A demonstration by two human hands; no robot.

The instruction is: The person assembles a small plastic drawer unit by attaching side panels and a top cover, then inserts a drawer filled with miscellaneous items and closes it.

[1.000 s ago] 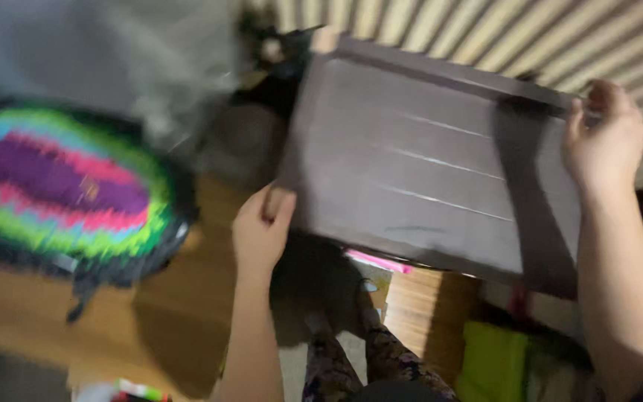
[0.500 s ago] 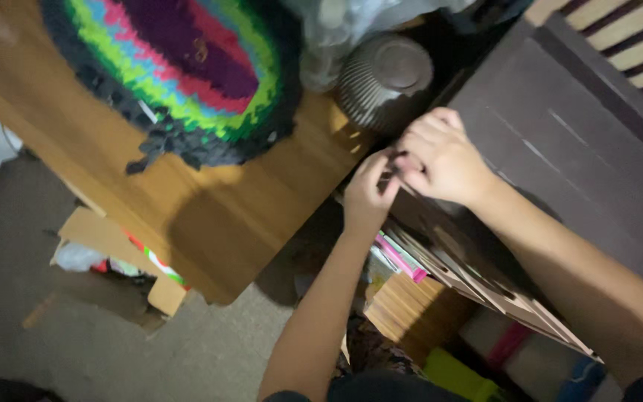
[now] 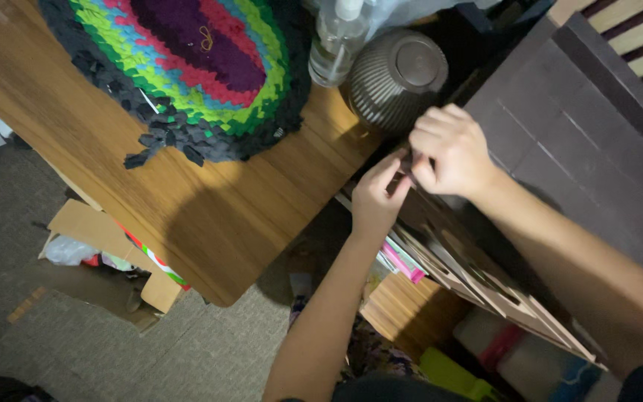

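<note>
My left hand [image 3: 378, 195] and my right hand [image 3: 449, 151] meet at the near corner of a large dark grey slatted board [image 3: 567, 141] that leans at the right. Both pinch its edge, fingers closed on it. Below that edge stand several thin brown cut-out boards [image 3: 478, 272], packed side by side. A ribbed dark brown vase [image 3: 390, 80] stands on the wooden table [image 3: 210, 216] just left of my hands.
A bright multicoloured rag rug [image 3: 187, 52] with a black fringe lies on the table, a clear spray bottle [image 3: 336, 41] beside it. An open cardboard box [image 3: 102, 257] sits on the grey carpet. Pink books [image 3: 402, 262], a wooden box and green containers lie under the boards.
A second ago my hands held the grey board wide apart at two sides. They have come together at one corner, and the view has swung left over the table.
</note>
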